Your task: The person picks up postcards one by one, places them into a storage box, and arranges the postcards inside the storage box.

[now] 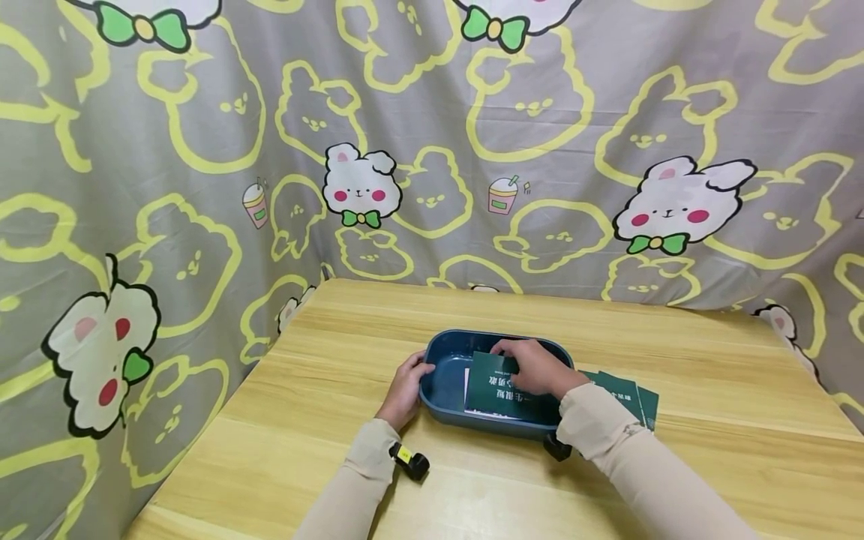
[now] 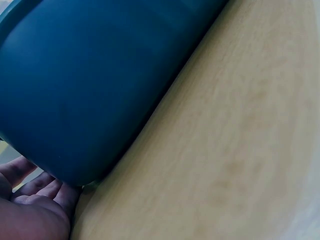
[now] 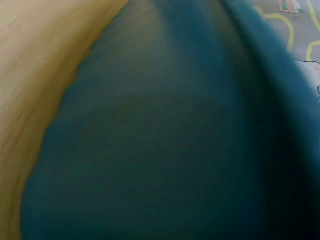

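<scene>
A dark blue oblong tub (image 1: 442,412) stands on the table. My left hand (image 1: 403,391) holds its left end, thumb at the rim and fingers along the outer wall; the left wrist view shows those fingers (image 2: 47,192) against the tub's lower corner. Over the tub, my right hand (image 1: 536,367) grips a dark green card (image 1: 489,379) with white lettering near its far right side. A pale-edged card (image 1: 467,394) shows beneath it. The right wrist view is blurred and filled by the tub (image 3: 275,90); no fingers are visible there.
More dark green cards (image 1: 624,391) lie overlapping on the table, right of the tub, partly behind the right forearm. The wooden table (image 1: 358,330) meets a grey curtain (image 1: 439,262) with yellow outlines and white cartoon animals at the back and left.
</scene>
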Demonstrator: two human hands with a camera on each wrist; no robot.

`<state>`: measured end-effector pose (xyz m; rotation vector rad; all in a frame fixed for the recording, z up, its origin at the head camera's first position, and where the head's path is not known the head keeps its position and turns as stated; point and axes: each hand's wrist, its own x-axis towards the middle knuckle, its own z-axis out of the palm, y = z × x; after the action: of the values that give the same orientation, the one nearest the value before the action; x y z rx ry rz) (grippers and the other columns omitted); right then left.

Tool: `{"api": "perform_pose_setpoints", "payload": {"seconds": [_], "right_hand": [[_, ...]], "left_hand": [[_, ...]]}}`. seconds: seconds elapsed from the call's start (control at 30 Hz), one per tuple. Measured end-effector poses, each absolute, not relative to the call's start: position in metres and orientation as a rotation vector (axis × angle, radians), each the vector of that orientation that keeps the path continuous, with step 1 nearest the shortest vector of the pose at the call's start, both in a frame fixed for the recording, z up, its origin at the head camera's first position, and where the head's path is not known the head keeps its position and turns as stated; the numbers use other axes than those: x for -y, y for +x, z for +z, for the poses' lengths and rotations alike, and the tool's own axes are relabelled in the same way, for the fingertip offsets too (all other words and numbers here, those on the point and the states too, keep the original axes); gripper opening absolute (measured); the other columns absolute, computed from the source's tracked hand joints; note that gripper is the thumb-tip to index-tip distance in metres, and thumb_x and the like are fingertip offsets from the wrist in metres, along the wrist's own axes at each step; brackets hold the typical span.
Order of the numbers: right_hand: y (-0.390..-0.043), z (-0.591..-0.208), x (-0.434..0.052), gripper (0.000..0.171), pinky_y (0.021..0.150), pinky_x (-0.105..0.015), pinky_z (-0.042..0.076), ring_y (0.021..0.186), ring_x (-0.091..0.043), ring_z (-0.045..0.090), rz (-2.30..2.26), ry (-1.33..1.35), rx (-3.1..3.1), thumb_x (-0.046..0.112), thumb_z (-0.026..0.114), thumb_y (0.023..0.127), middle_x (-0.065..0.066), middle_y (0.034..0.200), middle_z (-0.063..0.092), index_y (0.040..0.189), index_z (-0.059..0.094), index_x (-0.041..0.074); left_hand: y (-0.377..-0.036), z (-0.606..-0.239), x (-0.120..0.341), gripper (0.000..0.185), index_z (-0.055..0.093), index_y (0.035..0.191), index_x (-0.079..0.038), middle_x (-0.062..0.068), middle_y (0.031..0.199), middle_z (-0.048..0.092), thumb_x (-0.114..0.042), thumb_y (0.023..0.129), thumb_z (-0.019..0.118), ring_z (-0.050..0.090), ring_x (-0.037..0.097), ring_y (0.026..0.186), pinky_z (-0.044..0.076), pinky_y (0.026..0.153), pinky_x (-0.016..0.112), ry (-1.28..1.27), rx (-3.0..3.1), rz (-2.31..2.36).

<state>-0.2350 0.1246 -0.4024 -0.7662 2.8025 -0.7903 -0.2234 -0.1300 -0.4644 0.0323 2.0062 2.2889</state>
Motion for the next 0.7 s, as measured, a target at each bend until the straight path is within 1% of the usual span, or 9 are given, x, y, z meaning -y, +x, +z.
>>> {"api": "perform_pose_setpoints", "payload": {"seconds": [0.03,0.07,0.13,0.2,0.33,0.4,0.5,0.57,0.7], "right_hand": [[-0.235,-0.404,-0.124,0.052,0.072,-0.038,0.050,0.114,-0.033,0.055,-0.768,-0.767,-2.812,-0.011,0.067,0.077,-0.018,0.124,0.059,0.126,0.059,0.006],[-0.234,-0.405,-0.124,0.054,0.078,-0.039,0.050,0.113,-0.033,0.055,-0.733,-0.768,-2.827,-0.010,0.069,0.077,-0.017,0.124,0.058,0.127,0.059,0.006],[-0.234,-0.408,-0.123,0.057,0.087,-0.043,0.049,0.111,-0.031,0.055,-0.668,-0.772,-2.850,-0.009,0.072,0.076,-0.017,0.124,0.058,0.130,0.058,0.004],[-0.233,-0.411,-0.123,0.060,0.090,-0.045,0.048,0.111,-0.030,0.055,-0.611,-0.786,-2.866,-0.008,0.074,0.076,-0.017,0.125,0.058,0.132,0.056,0.004],[-0.231,-0.412,-0.123,0.064,0.093,-0.047,0.046,0.116,-0.032,0.054,-0.548,-0.813,-2.891,-0.008,0.075,0.076,-0.017,0.127,0.057,0.135,0.053,0.002],[-0.230,-0.412,-0.125,0.065,0.091,-0.046,0.047,0.115,-0.033,0.055,-0.558,-0.806,-2.889,-0.010,0.074,0.076,-0.017,0.126,0.058,0.135,0.052,0.002],[-0.228,-0.412,-0.132,0.060,0.084,-0.044,0.050,0.108,-0.032,0.058,-0.642,-0.786,-2.896,-0.011,0.069,0.078,-0.016,0.118,0.060,0.134,0.051,0.001],[-0.226,-0.410,-0.138,0.052,0.079,-0.043,0.051,0.099,-0.030,0.060,-0.765,-0.766,-2.910,-0.010,0.066,0.081,-0.014,0.108,0.062,0.130,0.053,-0.001],[-0.221,-0.403,-0.159,0.036,0.071,-0.039,0.051,0.081,-0.020,0.062,-1.069,-0.665,-3.006,-0.003,0.062,0.086,-0.006,0.090,0.065,0.122,0.057,-0.003]], "left_hand": [[-0.223,-0.465,0.130,0.045,0.046,0.138,0.005,0.020,0.137,0.047,-0.010,0.096,0.049,0.048,0.029,0.120,0.045,0.094,0.035,0.037,-2.007,2.287],[-0.223,-0.465,0.130,0.045,0.046,0.138,0.005,0.020,0.137,0.047,-0.011,0.096,0.049,0.048,0.028,0.120,0.045,0.093,0.035,0.040,-2.005,2.286],[-0.223,-0.466,0.129,0.045,0.046,0.138,0.005,0.020,0.137,0.047,-0.011,0.096,0.049,0.048,0.028,0.119,0.045,0.093,0.034,0.043,-2.000,2.287],[-0.223,-0.466,0.128,0.045,0.046,0.138,0.005,0.020,0.137,0.047,-0.010,0.096,0.049,0.048,0.029,0.120,0.044,0.094,0.035,0.049,-1.999,2.287],[-0.224,-0.467,0.126,0.045,0.046,0.138,0.005,0.021,0.138,0.046,-0.010,0.096,0.048,0.046,0.030,0.123,0.042,0.098,0.039,0.048,-1.995,2.286],[-0.224,-0.468,0.126,0.045,0.046,0.138,0.005,0.021,0.139,0.046,-0.010,0.096,0.049,0.046,0.030,0.123,0.042,0.098,0.039,0.042,-1.995,2.281],[-0.223,-0.469,0.126,0.045,0.046,0.138,0.005,0.020,0.139,0.046,-0.010,0.096,0.049,0.046,0.030,0.122,0.043,0.097,0.038,0.030,-1.994,2.273],[-0.222,-0.470,0.125,0.045,0.046,0.139,0.004,0.020,0.139,0.046,-0.010,0.096,0.049,0.047,0.030,0.122,0.043,0.096,0.037,0.029,-1.990,2.272],[-0.222,-0.469,0.126,0.045,0.046,0.138,0.004,0.020,0.138,0.046,-0.010,0.096,0.049,0.048,0.030,0.120,0.044,0.094,0.036,0.033,-1.997,2.272]]}}
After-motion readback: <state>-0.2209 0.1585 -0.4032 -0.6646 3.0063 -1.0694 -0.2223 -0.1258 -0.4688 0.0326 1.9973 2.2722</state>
